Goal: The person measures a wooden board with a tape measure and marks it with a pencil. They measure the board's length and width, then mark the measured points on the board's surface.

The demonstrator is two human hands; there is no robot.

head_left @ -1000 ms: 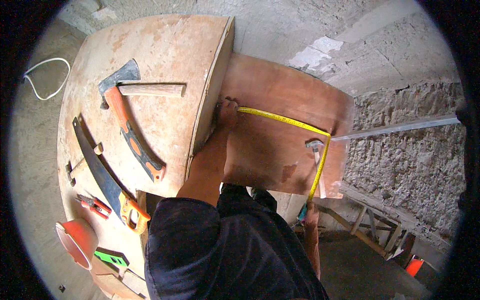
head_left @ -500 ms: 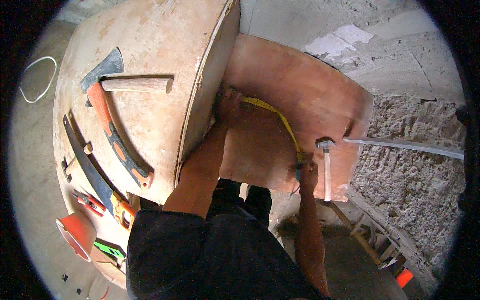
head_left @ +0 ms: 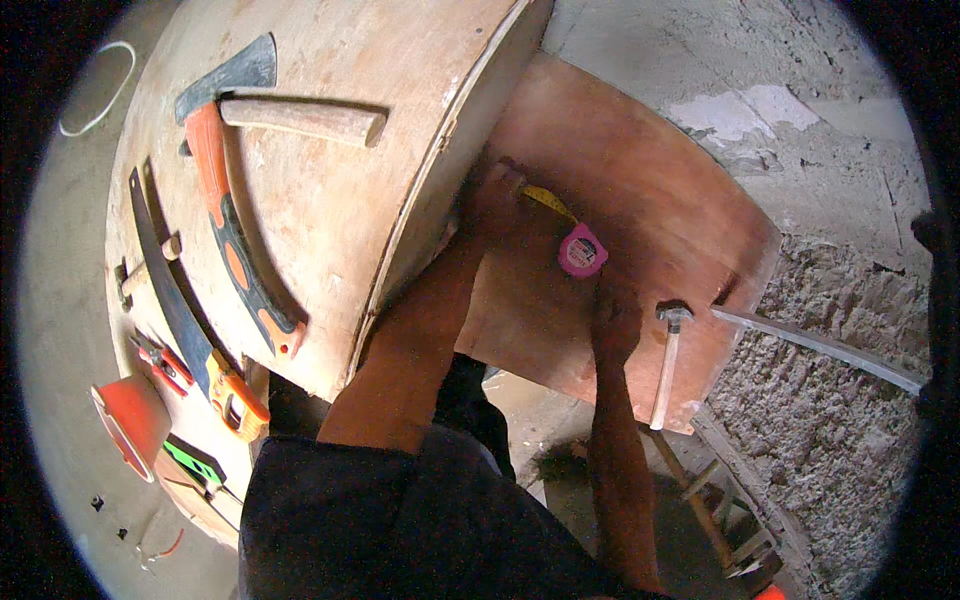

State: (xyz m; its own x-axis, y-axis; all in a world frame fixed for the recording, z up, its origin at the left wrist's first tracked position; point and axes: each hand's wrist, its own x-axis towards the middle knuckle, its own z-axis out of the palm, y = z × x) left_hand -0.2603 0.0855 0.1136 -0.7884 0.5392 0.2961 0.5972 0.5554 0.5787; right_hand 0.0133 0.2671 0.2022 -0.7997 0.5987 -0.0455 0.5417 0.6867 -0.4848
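A reddish plywood sheet point(head_left: 650, 170) lies lower than, and against, the edge of a pale wooden tabletop point(head_left: 400, 180). My left hand point(head_left: 495, 195) pins the end of a yellow tape blade point(head_left: 545, 200) on the sheet close to that edge. The short blade runs to a pink tape measure case point(head_left: 582, 250). My right hand point(head_left: 615, 315) sits just below the case with its fingers on it. A hammer with a pale handle point(head_left: 665, 365) lies on the sheet right of my right hand.
On the tabletop lie an axe with an orange and black handle point(head_left: 235, 240), a wooden handle point(head_left: 300, 120), a hand saw point(head_left: 165, 290), red pliers point(head_left: 160, 360) and an orange dish point(head_left: 130, 420). A metal bar point(head_left: 820, 345) crosses a rough concrete wall point(head_left: 830, 440). A wooden frame point(head_left: 720, 500) stands below.
The tape was stretched across the sheet to its right edge; it is now drawn in short. My right hand has come left toward my left hand, and the view has moved closer.
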